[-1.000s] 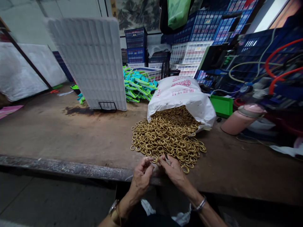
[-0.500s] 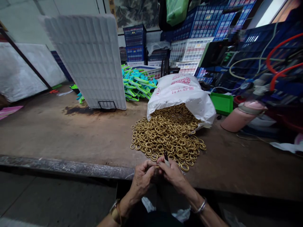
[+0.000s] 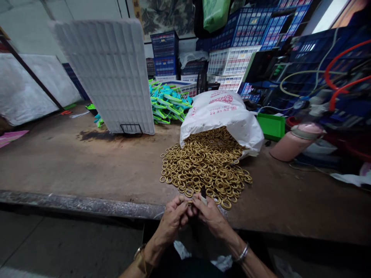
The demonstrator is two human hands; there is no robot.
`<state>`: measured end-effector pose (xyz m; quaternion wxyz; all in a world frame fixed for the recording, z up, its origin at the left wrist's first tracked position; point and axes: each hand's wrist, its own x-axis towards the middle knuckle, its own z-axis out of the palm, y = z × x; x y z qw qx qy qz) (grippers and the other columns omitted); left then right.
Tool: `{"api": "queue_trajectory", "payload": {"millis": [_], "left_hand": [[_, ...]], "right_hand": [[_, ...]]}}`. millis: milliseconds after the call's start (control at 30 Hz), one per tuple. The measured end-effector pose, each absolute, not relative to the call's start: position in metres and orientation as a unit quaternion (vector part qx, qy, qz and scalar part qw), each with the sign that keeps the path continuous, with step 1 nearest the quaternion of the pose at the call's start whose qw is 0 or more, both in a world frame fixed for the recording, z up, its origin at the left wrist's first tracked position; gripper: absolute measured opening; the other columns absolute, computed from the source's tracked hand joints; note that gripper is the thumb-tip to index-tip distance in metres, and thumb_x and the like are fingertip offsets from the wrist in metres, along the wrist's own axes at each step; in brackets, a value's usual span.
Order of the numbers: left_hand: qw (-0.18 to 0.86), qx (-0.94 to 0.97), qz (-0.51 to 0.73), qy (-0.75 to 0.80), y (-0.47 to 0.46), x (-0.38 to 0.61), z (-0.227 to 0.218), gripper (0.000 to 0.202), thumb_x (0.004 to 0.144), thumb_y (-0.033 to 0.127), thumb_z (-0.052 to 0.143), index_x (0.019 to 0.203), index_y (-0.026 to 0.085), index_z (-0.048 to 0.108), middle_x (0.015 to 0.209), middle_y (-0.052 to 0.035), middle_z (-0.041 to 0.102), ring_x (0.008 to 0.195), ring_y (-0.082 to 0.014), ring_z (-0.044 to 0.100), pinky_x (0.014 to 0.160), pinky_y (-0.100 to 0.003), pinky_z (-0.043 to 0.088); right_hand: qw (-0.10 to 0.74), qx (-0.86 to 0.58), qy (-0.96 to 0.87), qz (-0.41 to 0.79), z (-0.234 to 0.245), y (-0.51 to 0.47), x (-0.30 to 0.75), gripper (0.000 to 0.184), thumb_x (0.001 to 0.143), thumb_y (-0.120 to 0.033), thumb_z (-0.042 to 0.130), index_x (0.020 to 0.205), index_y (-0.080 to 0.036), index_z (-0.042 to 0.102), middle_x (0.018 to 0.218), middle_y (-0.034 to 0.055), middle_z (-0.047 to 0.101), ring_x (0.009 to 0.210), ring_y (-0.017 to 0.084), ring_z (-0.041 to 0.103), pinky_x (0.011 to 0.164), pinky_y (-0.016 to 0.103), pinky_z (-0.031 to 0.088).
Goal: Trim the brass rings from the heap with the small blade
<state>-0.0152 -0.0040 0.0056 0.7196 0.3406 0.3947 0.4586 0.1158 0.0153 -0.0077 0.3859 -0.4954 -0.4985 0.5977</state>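
Observation:
My left hand [image 3: 174, 212] is closed in a pinch on a gold ring [image 3: 189, 202], held just in front of the table edge. Fingers hide most of that ring. My right hand [image 3: 211, 214] meets it from the other side, closed around a small tool [image 3: 204, 196] with a dark upper end and a pale grey lower part; its exact kind I cannot make out. Just beyond both hands lies a heap of gold rings [image 3: 203, 166], spilling out of a white woven sack [image 3: 223, 112] with red print.
On the worktable [image 3: 87, 166] a white ribbed panel [image 3: 107, 77] stands upright in a black wire stand [image 3: 131, 129]. Behind are green and turquoise plastic pieces [image 3: 169, 102] and stacked crates [image 3: 232, 60]. A green tray [image 3: 271, 126] and a pink bottle [image 3: 297, 142] stand right.
My left fingers have shifted slightly around the gold ring, and both hands remain together at the same place. The heap and sack look unchanged.

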Motion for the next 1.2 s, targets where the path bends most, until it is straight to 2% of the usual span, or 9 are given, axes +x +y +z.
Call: {"api": "queue_trajectory", "payload": {"millis": [133, 400, 567, 800, 967, 1067, 1200], "left_hand": [[0.741, 0.332, 0.446, 0.376, -0.006, -0.017, 0.003, 0.028, 0.070, 0.041, 0.060, 0.075, 0.013, 0.054, 0.066, 0.0003, 0.054, 0.038, -0.0003, 0.028, 0.036, -0.016, 0.014], [0.711, 0.335, 0.452, 0.422, -0.007, -0.012, 0.002, 0.027, 0.072, 0.040, 0.058, 0.074, 0.015, 0.050, 0.057, 0.0039, 0.050, 0.035, -0.0006, 0.027, 0.035, -0.017, 0.012], [0.698, 0.383, 0.431, 0.426, -0.007, -0.014, 0.000, 0.033, 0.075, 0.045, 0.051, 0.065, 0.013, 0.052, 0.051, 0.0046, 0.045, 0.035, -0.0014, 0.027, 0.036, -0.018, 0.016], [0.706, 0.380, 0.434, 0.411, -0.008, -0.015, -0.006, 0.032, 0.073, 0.045, 0.054, 0.068, 0.014, 0.050, 0.052, 0.0052, 0.045, 0.036, -0.0020, 0.026, 0.037, -0.019, 0.015], [0.712, 0.358, 0.449, 0.405, -0.009, -0.014, -0.006, 0.033, 0.073, 0.045, 0.054, 0.066, 0.014, 0.049, 0.055, 0.0051, 0.044, 0.037, -0.0011, 0.024, 0.038, -0.019, 0.014], [0.700, 0.361, 0.460, 0.410, -0.008, -0.013, -0.005, 0.031, 0.076, 0.043, 0.053, 0.065, 0.013, 0.050, 0.052, 0.0056, 0.042, 0.037, -0.0013, 0.024, 0.038, -0.019, 0.015], [0.686, 0.361, 0.466, 0.426, -0.008, -0.014, -0.003, 0.029, 0.075, 0.042, 0.055, 0.070, 0.013, 0.051, 0.058, 0.0031, 0.049, 0.038, -0.0012, 0.028, 0.038, -0.018, 0.016]], "right_hand": [[0.382, -0.491, -0.481, 0.618, -0.007, 0.014, 0.115, 0.031, 0.073, -0.048, 0.045, 0.062, -0.019, 0.043, 0.048, -0.0062, 0.045, 0.038, 0.004, 0.030, 0.040, 0.018, 0.024], [0.369, -0.531, -0.564, 0.513, -0.007, 0.016, 0.116, 0.028, 0.070, -0.045, 0.050, 0.064, -0.018, 0.049, 0.050, -0.0041, 0.047, 0.050, 0.009, 0.040, 0.049, 0.021, 0.032], [0.370, -0.526, -0.563, 0.519, -0.009, 0.016, 0.116, 0.030, 0.071, -0.045, 0.047, 0.058, -0.018, 0.047, 0.046, -0.0047, 0.045, 0.047, 0.008, 0.037, 0.048, 0.021, 0.032], [0.381, -0.511, -0.530, 0.559, -0.020, 0.016, 0.116, 0.029, 0.072, -0.045, 0.047, 0.062, -0.018, 0.045, 0.049, -0.0059, 0.042, 0.046, 0.007, 0.035, 0.046, 0.020, 0.029], [0.382, -0.524, -0.558, 0.517, -0.018, 0.018, 0.117, 0.031, 0.078, -0.045, 0.040, 0.063, -0.018, 0.046, 0.053, -0.0046, 0.044, 0.048, 0.008, 0.037, 0.048, 0.020, 0.031], [0.352, -0.537, -0.616, 0.456, -0.017, 0.017, 0.120, 0.029, 0.080, -0.039, 0.036, 0.063, -0.019, 0.045, 0.055, -0.0036, 0.044, 0.052, 0.010, 0.040, 0.051, 0.021, 0.031], [0.270, -0.538, -0.714, 0.356, -0.016, 0.010, 0.121, 0.014, 0.076, -0.020, 0.037, 0.067, -0.019, 0.048, 0.059, -0.0021, 0.051, 0.055, 0.011, 0.044, 0.053, 0.021, 0.029]]}}
